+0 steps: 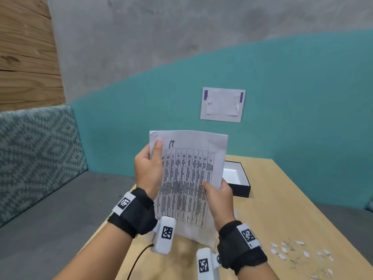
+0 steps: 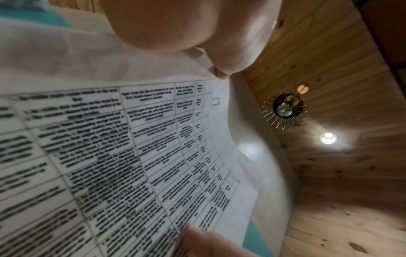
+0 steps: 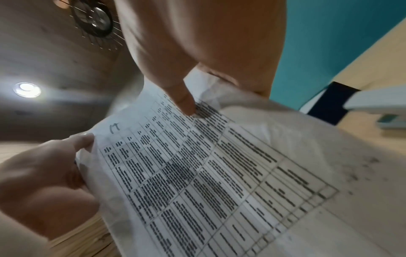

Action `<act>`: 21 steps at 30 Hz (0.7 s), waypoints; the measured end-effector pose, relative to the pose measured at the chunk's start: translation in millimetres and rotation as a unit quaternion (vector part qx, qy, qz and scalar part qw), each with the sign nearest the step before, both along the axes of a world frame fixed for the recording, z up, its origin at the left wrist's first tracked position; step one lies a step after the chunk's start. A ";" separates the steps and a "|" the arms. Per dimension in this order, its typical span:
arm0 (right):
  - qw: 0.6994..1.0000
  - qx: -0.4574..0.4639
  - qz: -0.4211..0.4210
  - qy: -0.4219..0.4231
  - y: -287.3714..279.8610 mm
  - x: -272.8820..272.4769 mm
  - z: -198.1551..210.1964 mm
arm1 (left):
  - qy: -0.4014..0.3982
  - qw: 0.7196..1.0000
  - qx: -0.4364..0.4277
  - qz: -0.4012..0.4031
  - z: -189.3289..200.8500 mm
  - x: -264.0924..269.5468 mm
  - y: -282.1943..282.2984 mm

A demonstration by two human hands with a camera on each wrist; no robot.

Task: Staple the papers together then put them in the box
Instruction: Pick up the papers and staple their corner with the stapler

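Both hands hold the papers (image 1: 186,178) upright above the tabletop (image 1: 282,209). The left hand (image 1: 148,170) grips their upper left edge, thumb on the front; the right hand (image 1: 219,196) pinches the right edge lower down. The open box (image 1: 239,181) stands on the tabletop behind the papers, and paper scraps (image 1: 292,249) lie at the right.

The papers (image 1: 189,178) hide the box's (image 1: 240,178) near-left corner from me — their print is blurred, unreadable in every view.
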State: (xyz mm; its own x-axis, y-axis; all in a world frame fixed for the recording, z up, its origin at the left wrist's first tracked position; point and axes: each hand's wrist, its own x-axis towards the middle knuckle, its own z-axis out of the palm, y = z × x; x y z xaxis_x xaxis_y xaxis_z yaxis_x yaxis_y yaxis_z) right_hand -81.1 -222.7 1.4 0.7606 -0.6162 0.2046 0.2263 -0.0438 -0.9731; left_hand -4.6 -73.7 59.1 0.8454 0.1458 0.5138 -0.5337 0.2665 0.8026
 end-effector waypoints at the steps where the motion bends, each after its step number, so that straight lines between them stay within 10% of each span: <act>1: 1.000 0.004 0.007 0.009 -0.3 -0.5 -2.7 | 0.005 1.000 0.003 0.000 -2.7 0.5 -0.8; 8: 0.999 -0.004 0.002 -0.054 -7.9 0.5 19.6 | -0.035 0.999 -0.020 0.021 29.4 -13.3 1.7; 15: 0.978 -0.159 -0.099 0.094 -57.0 -9.8 -21.6 | -0.010 1.000 0.006 -0.009 -3.3 -2.8 15.6; 21: 0.846 -0.297 -0.039 0.440 -96.2 -8.7 -55.6 | 0.008 1.000 -0.005 -0.024 -2.2 -3.0 15.6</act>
